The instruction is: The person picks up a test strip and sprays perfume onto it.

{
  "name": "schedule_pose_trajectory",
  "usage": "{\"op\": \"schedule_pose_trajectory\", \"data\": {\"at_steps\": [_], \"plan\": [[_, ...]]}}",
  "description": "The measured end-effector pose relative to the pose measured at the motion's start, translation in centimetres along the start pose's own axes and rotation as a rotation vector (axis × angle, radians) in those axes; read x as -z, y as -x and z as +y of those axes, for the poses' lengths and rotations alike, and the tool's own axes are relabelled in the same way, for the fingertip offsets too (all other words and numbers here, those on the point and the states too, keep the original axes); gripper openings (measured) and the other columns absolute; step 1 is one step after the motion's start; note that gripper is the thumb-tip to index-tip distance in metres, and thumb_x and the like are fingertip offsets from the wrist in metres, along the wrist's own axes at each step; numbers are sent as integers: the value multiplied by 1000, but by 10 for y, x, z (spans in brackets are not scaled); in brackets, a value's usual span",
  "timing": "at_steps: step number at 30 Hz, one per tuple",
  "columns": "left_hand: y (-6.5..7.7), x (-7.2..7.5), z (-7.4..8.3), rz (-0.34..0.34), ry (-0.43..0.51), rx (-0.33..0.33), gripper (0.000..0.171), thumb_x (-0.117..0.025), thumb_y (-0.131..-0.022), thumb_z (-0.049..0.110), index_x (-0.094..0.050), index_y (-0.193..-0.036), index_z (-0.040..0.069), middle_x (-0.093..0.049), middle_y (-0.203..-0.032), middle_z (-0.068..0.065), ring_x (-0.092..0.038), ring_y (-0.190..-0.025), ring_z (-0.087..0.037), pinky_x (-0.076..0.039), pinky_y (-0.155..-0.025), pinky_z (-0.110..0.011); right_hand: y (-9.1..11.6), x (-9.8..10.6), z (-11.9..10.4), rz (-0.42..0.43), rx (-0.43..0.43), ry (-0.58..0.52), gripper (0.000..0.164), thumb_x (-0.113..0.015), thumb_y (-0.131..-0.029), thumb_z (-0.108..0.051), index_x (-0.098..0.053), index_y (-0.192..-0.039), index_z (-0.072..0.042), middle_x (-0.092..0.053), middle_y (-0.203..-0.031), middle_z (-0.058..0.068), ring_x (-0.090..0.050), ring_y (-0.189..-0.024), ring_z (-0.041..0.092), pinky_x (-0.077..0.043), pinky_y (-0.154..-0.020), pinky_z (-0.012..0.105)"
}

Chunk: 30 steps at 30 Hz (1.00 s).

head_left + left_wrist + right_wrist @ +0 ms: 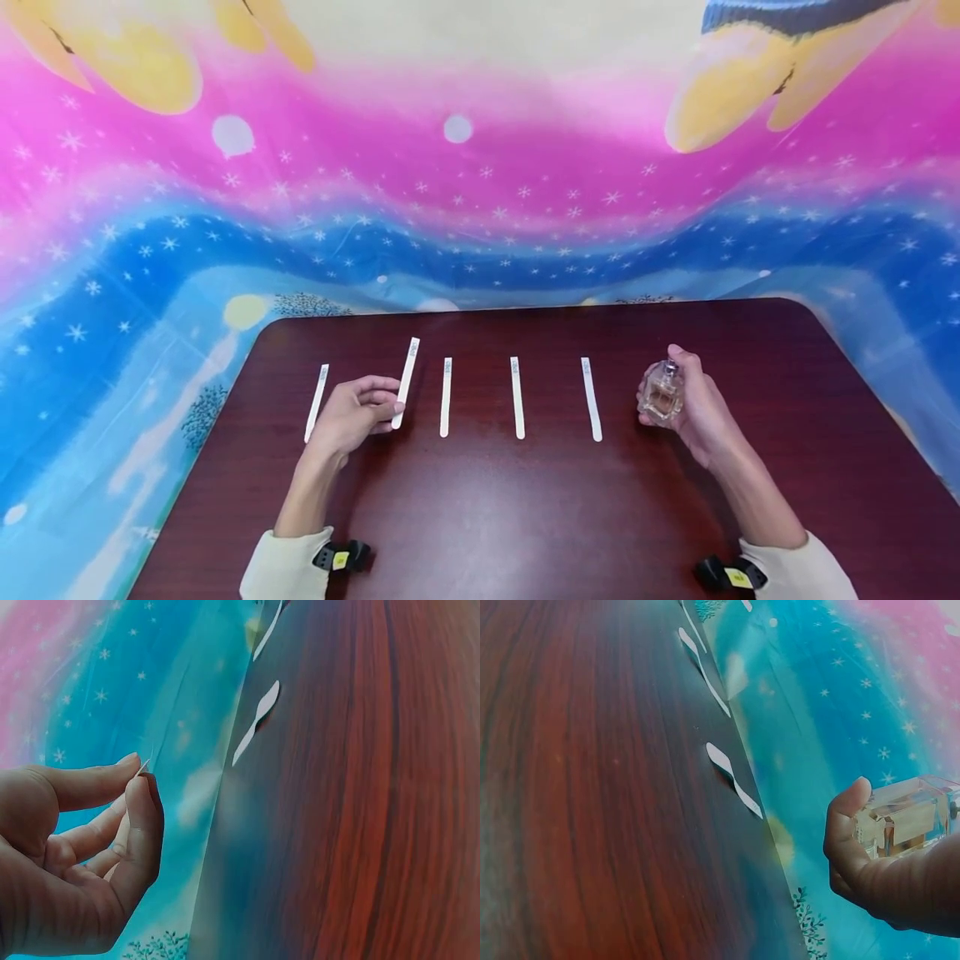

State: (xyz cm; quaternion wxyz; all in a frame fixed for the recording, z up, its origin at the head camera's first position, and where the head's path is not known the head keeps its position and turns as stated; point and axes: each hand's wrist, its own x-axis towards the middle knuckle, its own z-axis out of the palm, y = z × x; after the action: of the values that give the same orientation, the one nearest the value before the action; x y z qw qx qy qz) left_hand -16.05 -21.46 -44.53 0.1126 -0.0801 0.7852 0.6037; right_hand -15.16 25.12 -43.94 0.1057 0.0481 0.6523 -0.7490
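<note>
My left hand (348, 423) pinches a white paper test strip (407, 379) near its rounded lower end, between thumb and fingers. The strip tilts slightly right, with small writing at its upper end. In the left wrist view the same strip (143, 767) shows only as a thin edge. At the right, my right hand (703, 412) grips a clear glass perfume bottle (662, 398) upright, fingers round its body and thumb up by the sprayer on top. The right wrist view shows the square-sided bottle (911, 817) with pale amber liquid inside.
Another test strip (318, 396) lies left of my left hand, partly behind it. Three more strips, left (446, 396), middle (517, 396) and right (591, 396), lie spaced in a row between my hands on the dark wooden table (480, 517). A patterned cloth (480, 192) hangs behind.
</note>
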Motion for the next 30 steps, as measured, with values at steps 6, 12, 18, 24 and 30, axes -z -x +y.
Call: {"op": "schedule_pose_trajectory", "data": {"at_steps": [6, 12, 18, 24, 30], "plan": [[2, -14, 2, -13, 24, -8, 38, -75, -96, -3, -66, -133, -7, -75, -96, -8, -69, -75, -11, -63, -67, -26, -1, -6, 0, 6, 2, -4, 57, -35, -114, -55, -68, -89, -17, -71, -82, -1, -69, -73, 13, -65, -69, 33], [2, -28, 4, -32, 50, -10, 36, -74, -96, -4, -66, -131, -7, -74, -96, -9, -68, -76, -11, -63, -67, -26, -3, -11, -1, 47, -14, 22, 59, -36, -113, -58, -68, -86, -16, -70, -79, -1, -67, -70, 13, -64, -65, 32], [3, -39, 7, -39, 63, -7, 33, -73, -95, -7, -68, -128, -7, -74, -95, -10, -68, -76, -11, -61, -66, -25, -5, -13, -2, 53, -15, 23, 57, -37, -113, -58, -67, -88, -16, -70, -80, 0, -67, -71, 14, -65, -66, 32], [1, -48, 10, -49, 81, -6, 34, -73, -95, -7, -67, -128, -9, -73, -93, -9, -68, -75, -10, -62, -66, -24, -6, -18, -2, 49, -11, 17, 56, -38, -113, -57, -67, -87, -17, -70, -80, -1, -67, -70, 14, -65, -68, 33], [0, -59, 12, -64, 98, -16, 33, -74, -94, -8, -68, -126, -8, -72, -92, -10, -68, -73, -12, -62, -65, -24, -7, -23, -1, 38, 3, 16, 55, -38, -113, -56, -66, -87, -17, -69, -79, -1, -67, -70, 13, -65, -68, 33]]}}
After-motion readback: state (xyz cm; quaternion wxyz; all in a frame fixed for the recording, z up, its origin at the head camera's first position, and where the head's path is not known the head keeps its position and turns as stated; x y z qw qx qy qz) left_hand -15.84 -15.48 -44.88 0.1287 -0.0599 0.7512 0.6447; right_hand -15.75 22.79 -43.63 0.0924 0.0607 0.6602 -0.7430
